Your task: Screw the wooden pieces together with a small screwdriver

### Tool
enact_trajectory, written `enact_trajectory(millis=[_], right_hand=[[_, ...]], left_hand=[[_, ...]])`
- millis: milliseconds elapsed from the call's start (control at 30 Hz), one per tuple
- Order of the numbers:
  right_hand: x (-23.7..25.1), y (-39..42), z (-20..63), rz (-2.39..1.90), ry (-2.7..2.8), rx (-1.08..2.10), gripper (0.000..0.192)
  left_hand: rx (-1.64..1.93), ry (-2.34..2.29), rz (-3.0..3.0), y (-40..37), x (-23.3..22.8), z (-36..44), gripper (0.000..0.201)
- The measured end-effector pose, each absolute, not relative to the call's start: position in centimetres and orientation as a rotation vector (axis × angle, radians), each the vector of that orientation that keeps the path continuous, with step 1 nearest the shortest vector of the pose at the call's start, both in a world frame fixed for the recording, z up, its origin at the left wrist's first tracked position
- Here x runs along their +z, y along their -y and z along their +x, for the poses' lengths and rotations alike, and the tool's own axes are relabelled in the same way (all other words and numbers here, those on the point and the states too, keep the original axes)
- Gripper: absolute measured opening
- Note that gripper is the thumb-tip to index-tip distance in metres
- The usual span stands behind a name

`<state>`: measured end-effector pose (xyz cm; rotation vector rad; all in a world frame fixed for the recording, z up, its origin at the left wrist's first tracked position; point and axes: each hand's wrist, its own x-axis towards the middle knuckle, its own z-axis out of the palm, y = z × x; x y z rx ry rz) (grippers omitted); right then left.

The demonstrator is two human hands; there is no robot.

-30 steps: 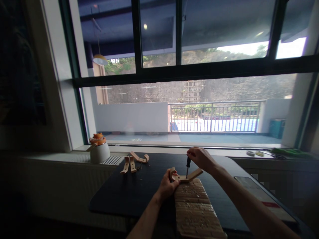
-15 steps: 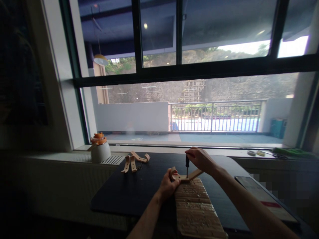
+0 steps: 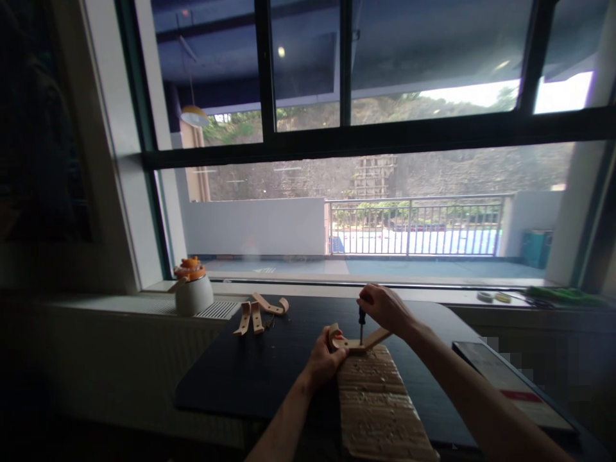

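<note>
A curved wooden hook piece [image 3: 359, 342] lies on the far end of a pale wooden board [image 3: 380, 404] on the dark table [image 3: 250, 366]. My left hand [image 3: 323, 359] grips the hook's curled left end and presses it onto the board. My right hand [image 3: 382, 307] is closed around the top of a small screwdriver [image 3: 360, 324], which stands upright with its tip on the hook's middle. Both forearms reach in from the bottom of the view.
Several more wooden hook pieces [image 3: 257, 311] lie at the table's far left. A white pot with an orange top [image 3: 192, 287] stands on the sill. A flat card [image 3: 505, 382] lies at the table's right. Rings and green items [image 3: 563, 295] sit on the right sill.
My right hand has shifted slightly left and lower on the screwdriver handle. The left hand, hook and board stay where they were.
</note>
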<state>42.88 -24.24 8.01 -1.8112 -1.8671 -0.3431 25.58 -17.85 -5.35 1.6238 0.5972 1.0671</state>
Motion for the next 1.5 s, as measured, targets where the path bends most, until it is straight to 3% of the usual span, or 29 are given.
enact_trajectory(millis=[1500], right_hand=[[7.5,24.7,43.5,-1.673,1.923,-0.283,0.022]], left_hand=[[1.077,-0.609,1.625,17.5,-5.9,25.6,0.034]])
